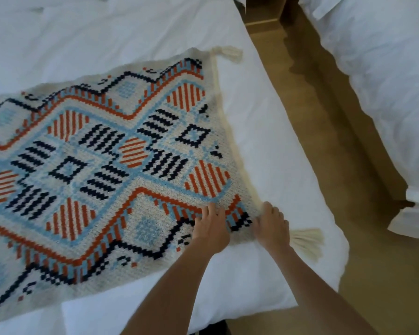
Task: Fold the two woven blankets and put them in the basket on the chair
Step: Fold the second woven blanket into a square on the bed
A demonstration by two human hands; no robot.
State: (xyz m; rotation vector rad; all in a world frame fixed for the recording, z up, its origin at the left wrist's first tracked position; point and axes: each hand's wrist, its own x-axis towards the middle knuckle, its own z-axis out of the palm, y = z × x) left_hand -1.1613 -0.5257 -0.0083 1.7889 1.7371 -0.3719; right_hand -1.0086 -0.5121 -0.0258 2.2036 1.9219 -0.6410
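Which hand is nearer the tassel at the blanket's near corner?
Right. The right hand sits beside that tassel at the corner; the left hand rests farther in on the blanket.

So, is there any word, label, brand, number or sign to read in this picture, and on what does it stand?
There are none to read.
The woven blanket shows only a geometric pattern in orange, navy and light blue, with no letters.
The white bed under it shows no print or tag.
The left hand and right hand cover a little of the near corner; what lies under them is hidden.
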